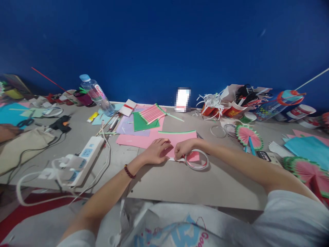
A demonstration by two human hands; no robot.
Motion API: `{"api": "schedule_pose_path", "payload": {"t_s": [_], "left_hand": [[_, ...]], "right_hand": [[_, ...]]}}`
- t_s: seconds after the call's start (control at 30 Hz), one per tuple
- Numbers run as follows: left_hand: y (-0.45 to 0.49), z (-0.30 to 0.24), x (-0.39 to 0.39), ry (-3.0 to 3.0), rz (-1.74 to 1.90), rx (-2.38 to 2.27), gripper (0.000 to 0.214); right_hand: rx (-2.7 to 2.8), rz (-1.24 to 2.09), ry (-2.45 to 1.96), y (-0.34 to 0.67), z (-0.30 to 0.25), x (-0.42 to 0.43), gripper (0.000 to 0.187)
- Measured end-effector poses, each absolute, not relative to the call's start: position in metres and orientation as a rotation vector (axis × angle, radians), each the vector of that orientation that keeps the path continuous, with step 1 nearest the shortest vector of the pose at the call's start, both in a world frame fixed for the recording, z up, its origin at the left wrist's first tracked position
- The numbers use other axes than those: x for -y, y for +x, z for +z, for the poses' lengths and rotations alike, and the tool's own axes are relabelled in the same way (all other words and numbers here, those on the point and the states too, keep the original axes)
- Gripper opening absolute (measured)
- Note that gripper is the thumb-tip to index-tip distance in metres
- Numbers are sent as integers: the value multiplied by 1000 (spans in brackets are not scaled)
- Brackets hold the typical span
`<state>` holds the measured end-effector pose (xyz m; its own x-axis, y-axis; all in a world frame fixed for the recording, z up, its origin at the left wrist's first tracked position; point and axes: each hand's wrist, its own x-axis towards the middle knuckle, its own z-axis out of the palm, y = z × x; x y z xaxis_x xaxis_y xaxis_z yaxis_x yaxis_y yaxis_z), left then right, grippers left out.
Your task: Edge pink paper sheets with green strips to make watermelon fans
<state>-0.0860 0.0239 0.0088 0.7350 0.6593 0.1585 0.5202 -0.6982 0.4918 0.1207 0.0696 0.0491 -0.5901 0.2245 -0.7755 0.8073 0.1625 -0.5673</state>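
A strip of pink paper lies across the table in front of me, with a narrow green edge along the far side of its right part. My left hand rests on it, fingers apart and slightly curved, thumb near the close edge. Just to the right, my right hand is closed with its fingers pressed down at that edge, on a white strip of tape. The strip leads to a tape roll tilted beside the hand, partly over the paper's right end. My fingertips hide part of the strip.
A power strip with cables lies left, near a glue gun. Behind stand a plastic bottle, a pleated pink paper and a phone-like blurred object. To the right are paper cups and a watermelon-patterned fan. Another person's hand shows at far left.
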Motion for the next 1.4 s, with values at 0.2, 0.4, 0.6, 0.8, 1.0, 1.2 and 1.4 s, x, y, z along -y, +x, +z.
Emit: {"api": "schedule_pose_path", "payload": {"t_s": [0.2, 0.4, 0.6, 0.8, 1.0, 1.2, 1.4], "left_hand": [[-86, 10, -24, 2529, 407, -905, 49], [-86, 11, -24, 2524, 386, -909, 50], [-86, 13, -22, 2513, 386, -917, 46], [-86, 12, -22, 2510, 393, -916, 47], [-86, 10, -23, 2504, 369, -943, 48], [-86, 10, -23, 2510, 378, -943, 48], [-85, 10, -22, 2515, 404, -936, 46]], "right_hand": [[-1885, -1483, 991, 126, 45, -70, 33], [-1873, -1514, 988, 132, 46, -69, 31], [-1815, -1619, 979, 143, 42, -67, 29], [-1821, -1666, 1018, 155, 37, -63, 36], [-1855, -1702, 1074, 158, 38, -55, 31], [-1858, -1609, 1123, 151, 45, -50, 25], [-1903, -1532, 1174, 149, 46, -48, 17]]}}
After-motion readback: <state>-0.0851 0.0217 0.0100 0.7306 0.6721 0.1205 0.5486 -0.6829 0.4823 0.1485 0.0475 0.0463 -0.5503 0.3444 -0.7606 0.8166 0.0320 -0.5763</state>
